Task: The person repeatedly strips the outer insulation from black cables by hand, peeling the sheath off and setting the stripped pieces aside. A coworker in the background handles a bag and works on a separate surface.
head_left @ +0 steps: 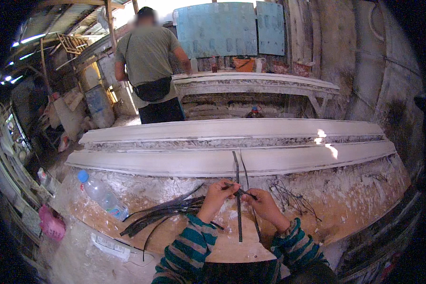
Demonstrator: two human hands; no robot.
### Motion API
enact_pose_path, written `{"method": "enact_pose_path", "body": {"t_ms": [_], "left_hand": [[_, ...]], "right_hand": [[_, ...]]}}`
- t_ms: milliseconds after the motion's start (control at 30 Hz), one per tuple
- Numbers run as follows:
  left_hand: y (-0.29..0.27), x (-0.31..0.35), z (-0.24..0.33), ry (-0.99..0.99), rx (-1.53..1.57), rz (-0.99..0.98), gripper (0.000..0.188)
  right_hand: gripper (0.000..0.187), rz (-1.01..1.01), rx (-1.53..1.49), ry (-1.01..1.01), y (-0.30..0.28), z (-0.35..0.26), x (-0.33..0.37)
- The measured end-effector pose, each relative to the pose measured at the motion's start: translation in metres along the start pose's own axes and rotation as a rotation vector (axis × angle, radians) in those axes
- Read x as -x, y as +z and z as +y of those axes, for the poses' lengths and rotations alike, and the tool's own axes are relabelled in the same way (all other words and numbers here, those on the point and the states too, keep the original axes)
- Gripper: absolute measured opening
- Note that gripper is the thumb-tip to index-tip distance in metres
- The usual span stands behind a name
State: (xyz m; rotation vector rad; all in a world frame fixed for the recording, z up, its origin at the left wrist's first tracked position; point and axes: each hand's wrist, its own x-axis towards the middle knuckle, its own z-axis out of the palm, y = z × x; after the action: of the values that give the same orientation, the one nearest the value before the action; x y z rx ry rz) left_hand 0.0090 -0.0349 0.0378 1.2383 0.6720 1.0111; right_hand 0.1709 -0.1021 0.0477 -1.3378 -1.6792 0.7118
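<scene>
Both my hands meet over the near edge of a plaster-spattered wooden bench (364,203). Pinched in my left hand (216,199) is a black strip (239,215), which runs up onto a white moulding and down toward the bench's front edge. My right hand (266,207) grips a thinner dark strand (244,168) close by, its fingers closed. Where the two pieces cross, the fingers hide the detail. Beside my left wrist lies a bundle of black strips (168,210), loosely fanned out.
Two long white mouldings (189,162) span the bench behind my hands. At left lies a clear bottle with a blue cap (102,194). Thin black strands (293,199) tangle at right. A person (151,61) stands by a far bench holding an orange bucket (244,64). A pink bag (52,223) sits lower left.
</scene>
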Motion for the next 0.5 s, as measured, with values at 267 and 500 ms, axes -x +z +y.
{"method": "enact_pose_path", "body": {"t_ms": [267,500], "left_hand": [[-0.005,0.004,0.002,-0.137,0.134,0.033,0.017],[-0.005,0.001,-0.003,-0.207,0.099,0.01,0.02]], "right_hand": [[0.021,-0.043,0.061,-0.037,-0.007,-0.013,0.004],[0.025,-0.035,-0.043,-0.096,-0.009,-0.026,0.008]]}}
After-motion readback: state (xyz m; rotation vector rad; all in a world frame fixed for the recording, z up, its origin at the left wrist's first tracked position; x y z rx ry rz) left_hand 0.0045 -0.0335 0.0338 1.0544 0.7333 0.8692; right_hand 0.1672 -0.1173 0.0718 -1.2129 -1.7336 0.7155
